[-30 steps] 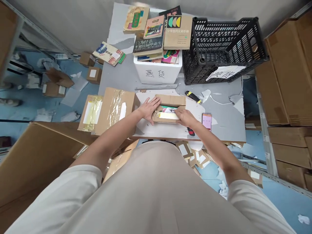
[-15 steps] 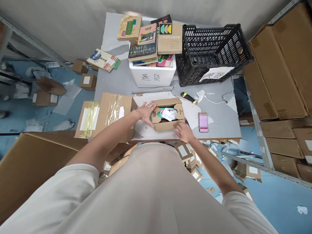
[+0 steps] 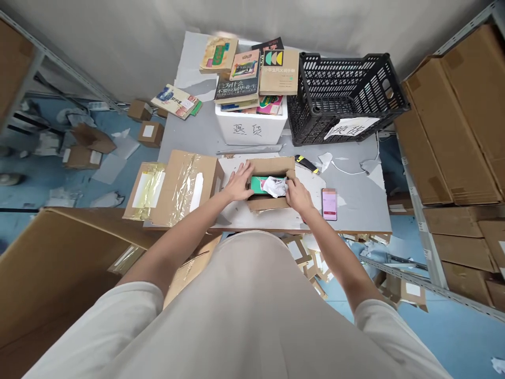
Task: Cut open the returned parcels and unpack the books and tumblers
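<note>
A small cardboard box [image 3: 272, 166] stands with its top open near the table's front edge. Inside it lie a green item [image 3: 257, 185] and a crumpled piece of white paper [image 3: 275, 187]. My left hand [image 3: 239, 181] grips the box's left end, fingers along the far corner and thumb on the near side. Curled fingers of my right hand [image 3: 299, 195] hold the right end, by the end flap. The palm side of both hands is hidden.
A taped carton [image 3: 189, 184] stands left. Behind are a white bin [image 3: 252, 129] heaped with books [image 3: 239, 87] and a black plastic crate [image 3: 335, 126]. A yellow-black utility knife [image 3: 306, 163] and a phone [image 3: 329, 204] lie right. Shelved cartons [image 3: 453, 121] rise at the right.
My right hand has moved up from the near right corner to the box's right end. The end flaps that lay over the opening are folded away, showing more of the green item.
</note>
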Demonstrator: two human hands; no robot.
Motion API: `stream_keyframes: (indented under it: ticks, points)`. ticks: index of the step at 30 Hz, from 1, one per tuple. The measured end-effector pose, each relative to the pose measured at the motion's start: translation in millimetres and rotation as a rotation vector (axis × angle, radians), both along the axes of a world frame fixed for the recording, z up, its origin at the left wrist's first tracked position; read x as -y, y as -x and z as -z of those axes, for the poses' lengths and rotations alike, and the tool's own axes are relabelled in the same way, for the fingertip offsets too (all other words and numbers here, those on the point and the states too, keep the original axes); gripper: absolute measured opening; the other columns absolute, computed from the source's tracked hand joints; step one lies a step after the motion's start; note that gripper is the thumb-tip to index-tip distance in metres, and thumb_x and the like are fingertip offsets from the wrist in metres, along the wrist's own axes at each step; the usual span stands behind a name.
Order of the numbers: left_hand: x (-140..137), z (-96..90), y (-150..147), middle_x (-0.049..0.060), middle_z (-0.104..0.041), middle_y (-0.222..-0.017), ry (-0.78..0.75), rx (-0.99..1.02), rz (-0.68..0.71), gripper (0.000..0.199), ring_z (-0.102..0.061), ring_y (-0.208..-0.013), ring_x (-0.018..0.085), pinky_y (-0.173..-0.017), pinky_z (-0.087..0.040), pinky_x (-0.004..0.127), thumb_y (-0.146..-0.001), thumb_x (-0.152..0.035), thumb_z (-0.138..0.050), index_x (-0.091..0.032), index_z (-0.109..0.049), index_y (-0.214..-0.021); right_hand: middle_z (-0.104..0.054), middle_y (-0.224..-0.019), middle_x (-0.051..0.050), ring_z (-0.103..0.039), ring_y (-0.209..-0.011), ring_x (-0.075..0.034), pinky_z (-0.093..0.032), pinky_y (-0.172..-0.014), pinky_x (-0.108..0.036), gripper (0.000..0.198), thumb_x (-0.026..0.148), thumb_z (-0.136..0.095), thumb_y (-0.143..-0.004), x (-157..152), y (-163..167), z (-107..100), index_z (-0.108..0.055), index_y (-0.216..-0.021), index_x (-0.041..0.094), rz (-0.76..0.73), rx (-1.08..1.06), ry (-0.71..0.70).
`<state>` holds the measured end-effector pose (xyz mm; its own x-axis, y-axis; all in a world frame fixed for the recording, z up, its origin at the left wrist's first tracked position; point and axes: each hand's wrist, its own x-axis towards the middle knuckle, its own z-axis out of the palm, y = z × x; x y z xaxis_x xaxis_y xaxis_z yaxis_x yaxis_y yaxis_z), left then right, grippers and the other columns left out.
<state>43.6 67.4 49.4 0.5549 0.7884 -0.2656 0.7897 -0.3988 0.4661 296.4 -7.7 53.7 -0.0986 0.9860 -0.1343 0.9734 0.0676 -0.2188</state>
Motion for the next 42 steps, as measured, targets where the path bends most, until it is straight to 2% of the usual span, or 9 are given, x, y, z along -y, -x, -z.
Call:
stream_keyframes:
  ticks: [7,11,16,19,21,24,30,35,42]
  points:
    - [-4.2,-9.3,16.5,0.014,-0.005,-0.161,-0.17,-0.211,0.315,0.097,0.003,-0.148,0.036,-0.111,0.009,0.065,-0.069,-0.025,-0.057,-0.015,-0.01,-0.153,-0.055,-0.128,-0.017,-0.059,-0.111,-0.03,-0.055,-0.085,-0.044,0.042,0.029,-0.03,-0.096,13.7,-44.0,16.6,-0.061,-0.122,0.018,0.049,-0.233,-0.187]
    - [-4.7,-1.8,3.3,0.019,-0.005,-0.16,-0.04,-0.224,0.253,0.107,-0.001,-0.148,0.037,-0.11,0.009,0.065,-0.075,-0.056,-0.055,-0.009,0.003,-0.153,-0.058,-0.127,-0.02,-0.054,-0.12,-0.033,-0.043,-0.101,-0.054,0.048,0.038,-0.025,-0.099,18.8,-53.3,29.9,-0.061,-0.122,0.015,0.074,-0.207,-0.179]
    - [-3.9,18.7,4.8,0.023,0.001,-0.159,0.032,-0.151,0.161,0.146,-0.004,-0.146,0.042,-0.11,0.004,0.067,-0.049,-0.075,-0.069,-0.009,0.012,-0.151,-0.055,-0.132,-0.02,-0.043,-0.13,-0.041,-0.033,-0.099,-0.069,0.037,0.021,-0.034,-0.095,11.1,-53.0,5.6,-0.061,-0.121,0.016,0.008,-0.034,-0.068]
    - [-3.4,28.8,7.5,0.022,-0.001,-0.159,0.028,-0.091,0.139,0.148,-0.007,-0.146,0.042,-0.111,0.003,0.066,-0.045,-0.076,-0.07,-0.011,0.009,-0.152,-0.052,-0.134,-0.022,-0.04,-0.13,-0.04,-0.029,-0.105,-0.064,0.04,0.009,-0.041,-0.089,-6.6,-22.9,-22.1,-0.057,-0.124,0.011,-0.11,0.06,-0.123]
    - [-3.3,33.3,8.3,0.022,-0.003,-0.159,0.02,-0.061,0.135,0.146,-0.007,-0.146,0.041,-0.111,0.003,0.066,-0.045,-0.075,-0.07,-0.011,0.006,-0.152,-0.056,-0.129,-0.017,-0.049,-0.12,-0.03,-0.037,-0.104,-0.048,0.039,0.011,-0.045,-0.089,-21.7,11.7,-30.5,-0.055,-0.127,0.013,-0.285,0.028,-0.082]
    - [-3.3,38.2,9.0,0.022,-0.006,-0.159,0.009,-0.03,0.126,0.141,-0.007,-0.146,0.04,-0.112,0.003,0.064,-0.049,-0.073,-0.07,-0.011,0.004,-0.152,-0.055,-0.129,-0.014,-0.052,-0.112,-0.027,-0.043,-0.095,-0.038,0.038,0.022,-0.059,-0.085,-42.5,66.8,-20.4,-0.057,-0.122,0.018,-0.483,0.036,0.068]
    - [-2.1,41.4,8.5,0.023,-0.01,-0.158,-0.014,0.016,0.112,0.137,-0.007,-0.146,0.04,-0.112,0.008,0.063,-0.051,-0.067,-0.071,-0.009,0.001,-0.152,-0.047,-0.132,-0.024,-0.047,-0.114,-0.035,-0.041,-0.09,-0.044,0.059,0.031,-0.073,-0.074,-61.0,114.7,12.5,-0.053,-0.127,0.013,-0.453,0.245,0.198]
    - [-1.5,36.9,8.3,0.023,-0.014,-0.158,-0.024,0.03,0.075,0.13,-0.007,-0.146,0.041,-0.109,0.011,0.066,-0.053,-0.062,-0.073,-0.009,-0.006,-0.152,-0.053,-0.125,-0.02,-0.053,-0.105,-0.033,-0.041,-0.089,-0.044,0.051,0.03,-0.07,-0.074,-68.2,82.5,-9.7,-0.055,-0.121,0.016,-0.552,0.143,0.12]
    - [-28.3,28.5,6.8,0.02,-0.014,-0.159,-0.048,-0.006,0.053,0.129,-0.005,-0.146,0.042,-0.11,0.013,0.065,-0.052,-0.059,-0.075,-0.011,-0.009,-0.152,-0.051,-0.123,-0.015,-0.051,-0.116,-0.031,-0.048,-0.09,-0.044,0.043,0.039,-0.068,-0.074,-66.5,2.1,-63.8,-0.053,-0.11,0.02,-0.294,-0.259,-0.249]
